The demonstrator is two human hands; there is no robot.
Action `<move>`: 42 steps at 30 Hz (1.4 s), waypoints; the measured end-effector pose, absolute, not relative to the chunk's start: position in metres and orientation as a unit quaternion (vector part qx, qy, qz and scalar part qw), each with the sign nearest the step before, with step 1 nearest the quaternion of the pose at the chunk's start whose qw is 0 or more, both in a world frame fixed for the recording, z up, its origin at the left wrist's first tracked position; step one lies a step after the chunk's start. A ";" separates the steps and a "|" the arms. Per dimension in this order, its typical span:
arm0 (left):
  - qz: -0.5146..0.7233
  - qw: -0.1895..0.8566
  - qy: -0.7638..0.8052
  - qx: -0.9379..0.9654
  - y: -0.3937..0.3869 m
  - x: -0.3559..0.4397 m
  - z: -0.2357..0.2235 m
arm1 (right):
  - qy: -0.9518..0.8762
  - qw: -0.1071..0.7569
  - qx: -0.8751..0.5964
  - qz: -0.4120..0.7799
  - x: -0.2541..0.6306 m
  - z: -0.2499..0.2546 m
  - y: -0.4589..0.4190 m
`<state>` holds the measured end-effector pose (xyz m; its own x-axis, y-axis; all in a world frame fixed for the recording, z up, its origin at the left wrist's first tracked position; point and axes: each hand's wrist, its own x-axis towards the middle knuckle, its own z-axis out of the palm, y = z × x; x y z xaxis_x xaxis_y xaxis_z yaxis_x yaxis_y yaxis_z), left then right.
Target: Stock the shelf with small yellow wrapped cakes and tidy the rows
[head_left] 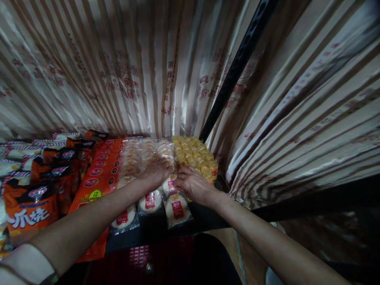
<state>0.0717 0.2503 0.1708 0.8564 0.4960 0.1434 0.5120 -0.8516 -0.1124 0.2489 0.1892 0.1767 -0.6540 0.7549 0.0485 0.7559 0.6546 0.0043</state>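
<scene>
My left hand (156,171) lies palm down on rows of clear-wrapped round white pastries (151,201) with red labels on a dark shelf. Its fingers curl over the packets near the middle of the rows. My right hand (192,185) rests beside it, fingers bent and pressed onto the packets at the right end of the same row, close to a stack of small yellow packets (194,155). The two hands almost touch. Which packet either hand grips, if any, is hidden by the fingers.
Orange packets (99,174) lie left of the pastries, and dark orange snack bags (29,208) stand further left. A striped satin curtain (142,67) hangs behind and to the right. A black shelf post (237,63) slants up. The shelf's front edge (154,233) is dark.
</scene>
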 end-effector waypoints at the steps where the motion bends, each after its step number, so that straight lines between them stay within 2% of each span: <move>1: -0.053 0.074 -0.266 -0.960 0.250 0.072 0.171 | -0.909 0.014 -0.417 -0.015 0.249 0.176 0.189; 7: -0.045 0.072 -0.277 -0.957 0.250 0.071 0.171 | -0.908 0.001 -0.418 -0.030 0.249 0.168 0.193; 20: -0.065 0.062 -0.284 -0.955 0.252 0.070 0.165 | -0.895 0.053 -0.437 -0.075 0.247 0.161 0.191; 29: -0.082 0.063 -0.285 -0.953 0.247 0.068 0.168 | -0.881 0.046 -0.461 -0.095 0.244 0.162 0.190; 34: -0.115 0.053 -0.292 -0.948 0.213 0.071 0.173 | -0.878 0.056 -0.467 -0.091 0.243 0.163 0.190; 36: -0.119 0.041 -0.341 -0.931 0.187 0.073 0.168 | -0.877 0.061 -0.469 -0.087 0.243 0.162 0.191; 39: -0.105 0.050 -0.380 -0.918 0.145 0.073 0.145 | -0.877 0.066 -0.469 -0.086 0.243 0.161 0.192; 42: -0.169 0.077 -0.337 -0.923 0.112 0.074 0.111 | -0.876 0.069 -0.469 -0.088 0.243 0.160 0.192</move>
<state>0.0742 0.1117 0.1110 0.7155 0.5970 0.3629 0.6487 -0.7605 -0.0278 0.2433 0.1917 0.1597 -0.5508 0.8095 0.2032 0.8338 0.5446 0.0902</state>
